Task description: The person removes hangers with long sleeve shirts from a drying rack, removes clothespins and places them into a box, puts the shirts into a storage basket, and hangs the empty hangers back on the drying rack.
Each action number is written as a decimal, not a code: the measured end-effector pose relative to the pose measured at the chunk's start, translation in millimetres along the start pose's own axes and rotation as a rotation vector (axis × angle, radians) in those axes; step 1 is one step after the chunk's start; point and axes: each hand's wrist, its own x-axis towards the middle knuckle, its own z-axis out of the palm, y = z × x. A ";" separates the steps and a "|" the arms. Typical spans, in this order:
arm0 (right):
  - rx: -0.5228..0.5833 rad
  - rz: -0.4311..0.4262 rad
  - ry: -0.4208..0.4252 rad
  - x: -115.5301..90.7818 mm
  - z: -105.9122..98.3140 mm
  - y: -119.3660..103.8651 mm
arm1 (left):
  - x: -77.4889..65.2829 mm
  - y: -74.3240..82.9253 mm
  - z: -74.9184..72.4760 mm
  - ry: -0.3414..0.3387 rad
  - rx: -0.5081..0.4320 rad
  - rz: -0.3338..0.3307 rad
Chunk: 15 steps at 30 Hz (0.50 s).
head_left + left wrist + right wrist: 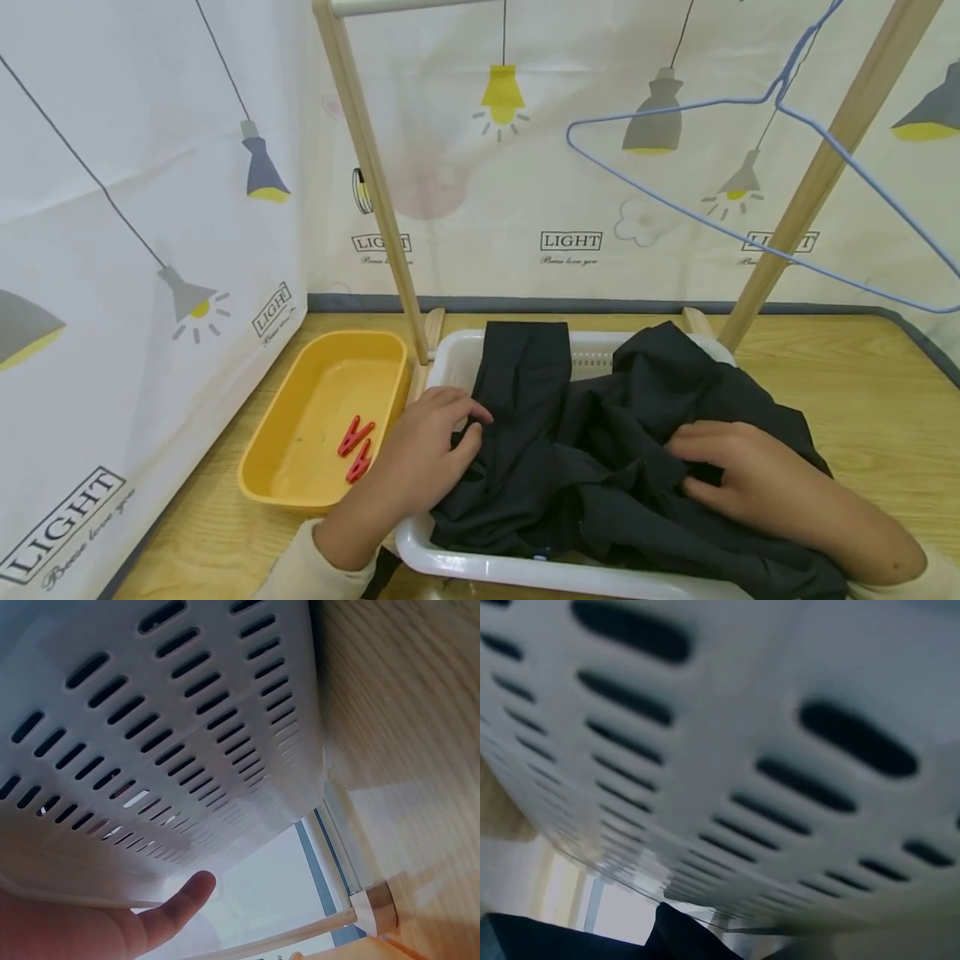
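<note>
A black garment [600,450] lies bunched in a white plastic basket [510,571], with a flat panel over the far rim and folds spilling over the right side. My left hand [431,450] rests at the basket's left side, fingertips at the cloth, thumb and forefinger apart. In the left wrist view, one digit of the left hand [176,911] stretches along the slotted basket wall [187,735]. On the right, my right hand [738,471] grips a fold of the garment between fingers and thumb. Only dark cloth [570,937] and basket wall [720,750] show in the right wrist view.
Left of the basket stands a yellow tray [300,417] holding red clothespins [355,435]. A wooden rack [375,175] rises behind, and a blue hanger [675,200] hangs at upper right. Wooden tabletop [877,375] extends to the right; a printed curtain [480,192] encloses the back.
</note>
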 end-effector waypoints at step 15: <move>-0.025 0.241 0.306 -6.3 -42.2 -14.5 | 0.5 1.7 -1.0 0.005 -0.001 -0.001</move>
